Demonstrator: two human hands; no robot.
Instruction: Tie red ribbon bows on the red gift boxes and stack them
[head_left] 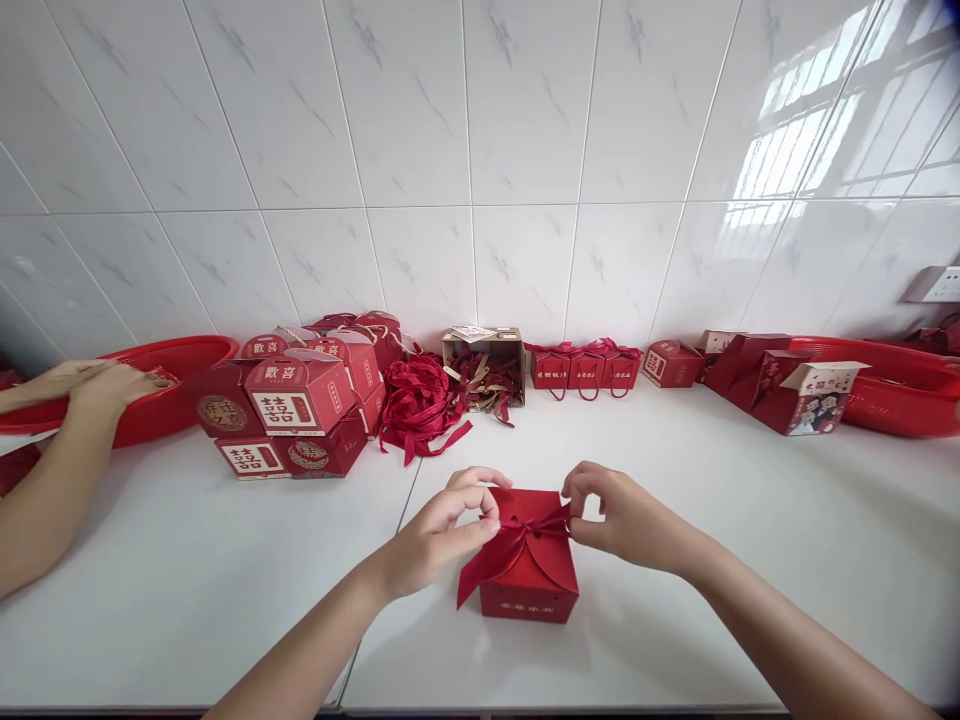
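A red gift box (529, 602) with gold lettering on its front stands on the white table right in front of me. Across its closed top runs a dark red ribbon (480, 570), knotted in the middle, with one tail hanging over the front left edge. My left hand (450, 520) pinches the ribbon on the left of the knot, thumb against fingers. On the other side my right hand (611, 510) is closed in a pinch on the ribbon's right part. The fingertips cover the exact spots where the ribbon is gripped.
Stacked red boxes (300, 395) stand at the left, beside a ribbon heap (420, 400) and an open carton (514, 350). Three ribboned boxes (585, 372) line the wall. More boxes (772, 385) and a red basin (900, 400) are right. Another person's hands (101, 385) reach into the left basin (202, 350).
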